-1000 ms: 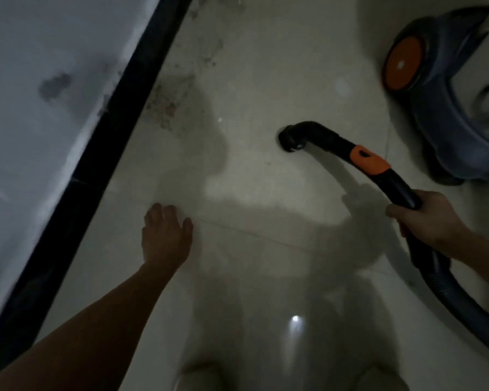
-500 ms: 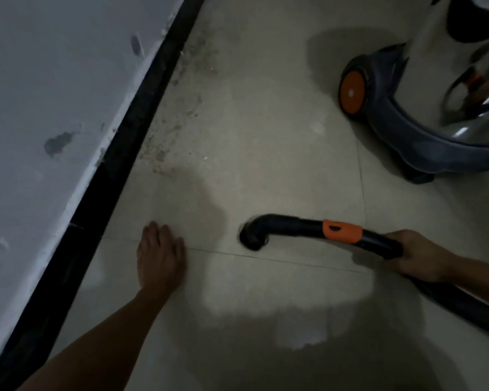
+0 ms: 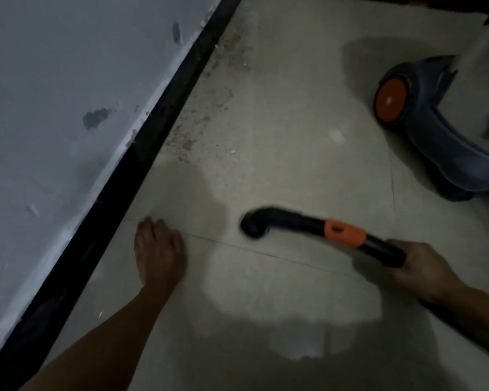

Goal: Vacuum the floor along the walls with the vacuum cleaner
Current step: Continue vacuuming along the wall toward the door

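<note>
My right hand point(image 3: 415, 266) grips the black vacuum hose handle point(image 3: 302, 224), which has an orange band near the grip. Its curved open nozzle end point(image 3: 253, 225) points down at the pale tiled floor point(image 3: 280, 153). My left hand point(image 3: 160, 249) rests flat on the floor with straight fingers, close to the black skirting point(image 3: 153, 131) at the foot of the grey-white wall point(image 3: 68, 94). Brownish dust and crumbs point(image 3: 206, 108) lie on the floor along the skirting, beyond both hands. The vacuum cleaner body point(image 3: 435, 131), dark blue with an orange wheel, stands at the right.
The wall and skirting run diagonally from bottom left to top middle. Open tile lies between my two hands. My shadow covers the lower part of the floor. The hose runs back under my right forearm and out of view.
The view has tilted up, showing more dusty floor ahead. The nozzle came nearer and swung left from beside the vacuum body toward my left hand, then held about still. My left hand stays planted.
</note>
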`<action>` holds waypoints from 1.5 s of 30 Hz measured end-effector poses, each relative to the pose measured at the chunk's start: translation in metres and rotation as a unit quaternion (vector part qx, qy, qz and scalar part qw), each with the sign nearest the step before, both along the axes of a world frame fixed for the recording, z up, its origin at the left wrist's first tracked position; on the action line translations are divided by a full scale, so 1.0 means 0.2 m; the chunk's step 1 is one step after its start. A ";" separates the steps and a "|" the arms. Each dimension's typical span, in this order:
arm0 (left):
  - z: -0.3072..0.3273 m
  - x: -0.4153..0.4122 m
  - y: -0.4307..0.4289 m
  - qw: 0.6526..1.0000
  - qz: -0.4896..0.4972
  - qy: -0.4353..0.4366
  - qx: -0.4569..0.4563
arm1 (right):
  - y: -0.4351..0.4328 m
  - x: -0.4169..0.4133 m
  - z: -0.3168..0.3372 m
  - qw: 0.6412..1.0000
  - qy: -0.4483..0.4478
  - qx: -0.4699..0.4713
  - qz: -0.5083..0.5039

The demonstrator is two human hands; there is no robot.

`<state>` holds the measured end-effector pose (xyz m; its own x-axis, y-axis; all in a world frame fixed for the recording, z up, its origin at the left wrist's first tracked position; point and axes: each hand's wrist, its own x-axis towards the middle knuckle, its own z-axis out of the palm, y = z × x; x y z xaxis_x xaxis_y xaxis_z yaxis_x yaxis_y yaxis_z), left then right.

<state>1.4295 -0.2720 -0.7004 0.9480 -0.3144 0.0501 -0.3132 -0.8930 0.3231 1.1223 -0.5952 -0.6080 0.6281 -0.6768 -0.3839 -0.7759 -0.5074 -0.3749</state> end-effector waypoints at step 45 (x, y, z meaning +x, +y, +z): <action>-0.03 0.01 0.00 0.998 0.015 0.020 0.058 | -0.09 0.52 -0.08 0.995 -0.067 -0.059 -0.048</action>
